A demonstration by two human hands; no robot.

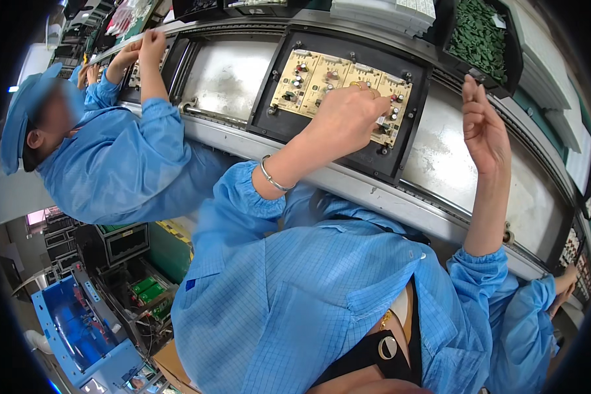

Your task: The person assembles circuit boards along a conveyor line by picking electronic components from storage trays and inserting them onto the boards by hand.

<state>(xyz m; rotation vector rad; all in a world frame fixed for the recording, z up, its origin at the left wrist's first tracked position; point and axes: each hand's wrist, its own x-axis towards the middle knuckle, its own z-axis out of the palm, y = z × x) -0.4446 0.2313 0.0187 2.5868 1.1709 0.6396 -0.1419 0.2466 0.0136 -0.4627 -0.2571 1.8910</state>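
Head view: looking down over a blue smock at a conveyor line that curves across the upper half of the picture.
Left hand [348,118]: resting on the right part of the tan circuit panel [322,82], fingers curled together and pressed down at the panel's right edge, apparently on a small white part; whether anything is pinched between the fingertips cannot be told, since the knuckles hide them.
Wrist: thin metal bracelet [272,177] just above the blue cuff, forearm reaching up and across the body to meet the board.
Right hand [482,125]: raised off the belt, fingers straight and loosely together, empty as far as visible, hovering near the black bin [515,62] of green parts [476,33]; likely held there because the bin sits within easy reach of that side.
Circuit panel: lying flat in a black carrier tray [276,121], several small boards joined side by side, already dotted with components; tray recess seems to keep it steady on the belt.
Conveyor [230,72]: grey metal bed with a rail [374,194] along the near edge, tray lying between the rails.
Neighbour on the left: another person in blue smock and cap, both hands [141,49] up on a further tray.
Far right edge: another blue sleeve [525,315], hand near the belt.
Lower left: blue machine frame [79,328] below the line.
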